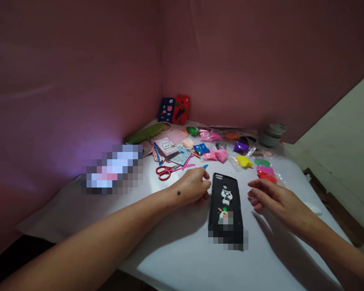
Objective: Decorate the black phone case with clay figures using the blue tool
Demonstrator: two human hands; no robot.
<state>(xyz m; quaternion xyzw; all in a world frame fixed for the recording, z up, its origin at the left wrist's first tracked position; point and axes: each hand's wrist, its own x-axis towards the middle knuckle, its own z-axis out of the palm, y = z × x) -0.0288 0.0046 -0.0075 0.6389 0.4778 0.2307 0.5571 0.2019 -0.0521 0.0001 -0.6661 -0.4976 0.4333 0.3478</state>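
A black phone case (235, 192) lies on the white tabletop between my hands. It carries a white cartoon animal figure (227, 196) and, below it, a colourful figure (223, 215) with green, pink and white parts; its lower end is blurred. My left hand (195, 184) is closed, its curled fingers at the case's left edge. A pointed blue tip (205, 166) shows just above those fingers; whether the hand grips it I cannot tell. To the right of the case, my right hand (268, 196) hovers with loosely bent fingers apart and nothing visible in them.
Red-handled scissors (164, 173) and pink plastic tools (186, 163) lie beyond my left hand. Several clay packets, including blue (202, 148), yellow (244, 161) and purple (241, 146), spread across the back. Two decorated cases (181, 110) lean in the corner. A blurred lit screen (115, 167) stands left; a grey jar (271, 135) stands back right.
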